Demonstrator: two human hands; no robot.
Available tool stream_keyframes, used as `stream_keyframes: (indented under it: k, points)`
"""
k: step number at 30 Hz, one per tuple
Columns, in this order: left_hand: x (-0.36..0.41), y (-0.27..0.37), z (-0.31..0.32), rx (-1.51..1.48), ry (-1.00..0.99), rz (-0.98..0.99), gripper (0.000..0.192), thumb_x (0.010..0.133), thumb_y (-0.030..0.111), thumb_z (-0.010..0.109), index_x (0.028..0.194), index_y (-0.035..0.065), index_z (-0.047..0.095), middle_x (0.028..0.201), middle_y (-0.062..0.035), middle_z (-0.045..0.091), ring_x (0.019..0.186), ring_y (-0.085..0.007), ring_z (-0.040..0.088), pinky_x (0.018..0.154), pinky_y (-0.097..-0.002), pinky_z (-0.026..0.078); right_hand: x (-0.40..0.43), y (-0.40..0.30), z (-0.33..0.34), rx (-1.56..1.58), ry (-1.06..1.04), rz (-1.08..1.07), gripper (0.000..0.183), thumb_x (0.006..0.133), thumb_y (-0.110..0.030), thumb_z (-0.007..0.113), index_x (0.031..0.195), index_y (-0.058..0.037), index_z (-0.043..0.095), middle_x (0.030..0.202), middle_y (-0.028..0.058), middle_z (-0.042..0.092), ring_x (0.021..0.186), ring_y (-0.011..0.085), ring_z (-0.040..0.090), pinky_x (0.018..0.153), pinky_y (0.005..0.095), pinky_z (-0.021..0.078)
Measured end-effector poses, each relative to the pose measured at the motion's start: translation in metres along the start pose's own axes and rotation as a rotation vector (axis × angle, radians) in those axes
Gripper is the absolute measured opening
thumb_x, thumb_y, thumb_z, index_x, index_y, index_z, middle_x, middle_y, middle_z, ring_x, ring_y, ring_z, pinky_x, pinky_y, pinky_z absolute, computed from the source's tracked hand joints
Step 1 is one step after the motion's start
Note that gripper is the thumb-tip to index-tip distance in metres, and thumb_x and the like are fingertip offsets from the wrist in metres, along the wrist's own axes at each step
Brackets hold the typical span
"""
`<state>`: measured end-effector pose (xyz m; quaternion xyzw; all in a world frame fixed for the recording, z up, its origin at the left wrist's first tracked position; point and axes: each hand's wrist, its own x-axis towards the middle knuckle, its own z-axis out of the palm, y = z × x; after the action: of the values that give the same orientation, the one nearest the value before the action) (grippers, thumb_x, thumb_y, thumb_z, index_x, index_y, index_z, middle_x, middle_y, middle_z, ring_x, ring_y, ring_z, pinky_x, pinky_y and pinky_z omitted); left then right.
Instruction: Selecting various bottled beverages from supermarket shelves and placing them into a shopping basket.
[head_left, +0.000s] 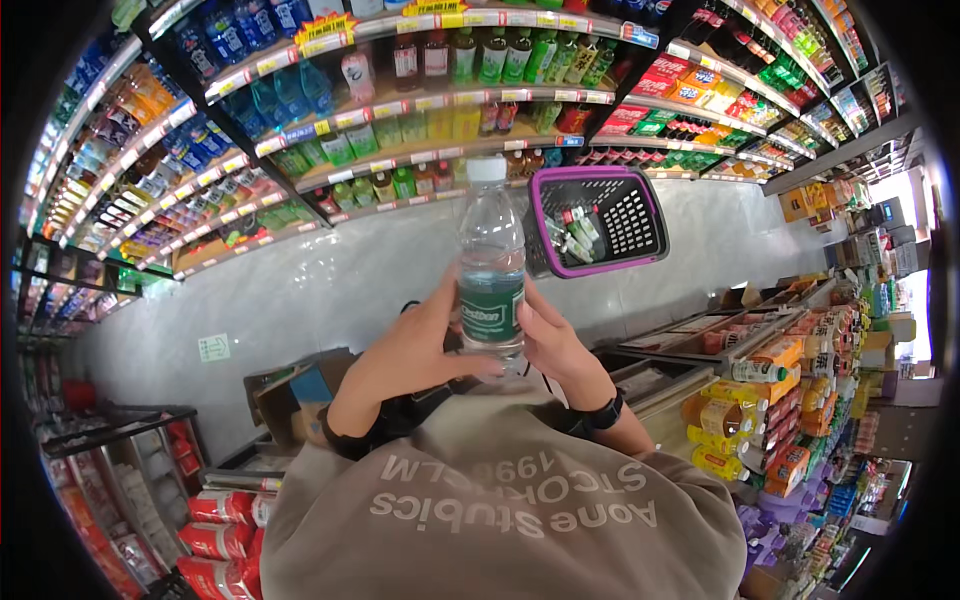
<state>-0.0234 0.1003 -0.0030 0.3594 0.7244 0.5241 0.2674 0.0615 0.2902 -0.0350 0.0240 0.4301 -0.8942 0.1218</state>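
Note:
Both of my hands hold one clear plastic water bottle (491, 259) upright in front of my chest. It has a white cap and a green label, and clear liquid shows inside. My left hand (427, 345) is at the bottle's left side, with the thumb near its base and the other fingers behind it. On the right side, my right hand (555, 337) presses its thumb to the label's edge. Beyond the bottle to the right, a black shopping basket with a purple rim (551, 225) stands on the floor, with several small bottles or packs inside.
Drink shelves (450, 97) full of bottles curve along the far side. Cartons (300, 390) are near my left arm. Red packages (217, 540) lie at lower left. Stacked bottled drinks (724, 431) and a low display unit (652, 375) stand at right. A floor sticker (214, 347) lies at left.

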Motion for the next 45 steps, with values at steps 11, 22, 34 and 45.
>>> stream_keyframes:
  k: [11, 22, 34, 45]
  points:
    - [-0.009, -0.005, 0.015, -0.157, 0.047, -0.055, 0.098, 0.074, 0.037, 0.082, 0.147, 0.0036, 0.025, 0.120, -0.0186, 0.062, 0.106, -0.0328, 0.065, 0.087, -0.0388, 0.051, -0.011, 0.006, 0.006, -0.010, -0.052, -0.032, 0.077, 0.097, -0.028, 0.055, 0.154, -0.0014, 0.010, 0.152, 0.0121, 0.032, 0.138, 0.0230, 0.036, 0.111, 0.0381, 0.0309]
    - [-0.009, -0.016, 0.011, -0.206, 0.031, -0.056, 0.093, 0.075, 0.038, 0.082, 0.141, 0.0016, 0.030, 0.117, -0.0226, 0.062, 0.106, -0.0373, 0.064, 0.085, -0.0403, 0.050, -0.008, 0.003, -0.011, 0.144, -0.042, 0.025, 0.070, 0.094, -0.010, 0.052, 0.153, 0.0012, 0.016, 0.150, 0.0141, 0.037, 0.136, 0.0236, 0.040, 0.110, 0.0392, 0.0339]
    - [-0.011, -0.018, 0.006, -0.033, -0.094, -0.074, 0.088, 0.079, 0.039, 0.078, 0.142, 0.0002, 0.030, 0.109, -0.0230, 0.065, 0.096, -0.0364, 0.067, 0.075, -0.0392, 0.053, -0.014, 0.006, -0.029, 0.137, -0.175, -0.104, 0.084, 0.077, 0.007, 0.056, 0.153, 0.0010, 0.020, 0.146, 0.0206, 0.042, 0.133, 0.0304, 0.047, 0.107, 0.0456, 0.0390]
    - [-0.016, -0.023, 0.006, -0.331, 0.001, -0.147, 0.081, 0.091, 0.018, 0.067, 0.152, 0.0034, 0.016, 0.120, -0.0168, 0.064, 0.104, -0.0235, 0.064, 0.076, -0.0330, 0.053, -0.012, 0.001, -0.021, 0.069, -0.122, -0.129, 0.079, 0.080, 0.008, 0.054, 0.152, 0.0027, 0.021, 0.144, 0.0274, 0.042, 0.133, 0.0350, 0.046, 0.107, 0.0467, 0.0389]
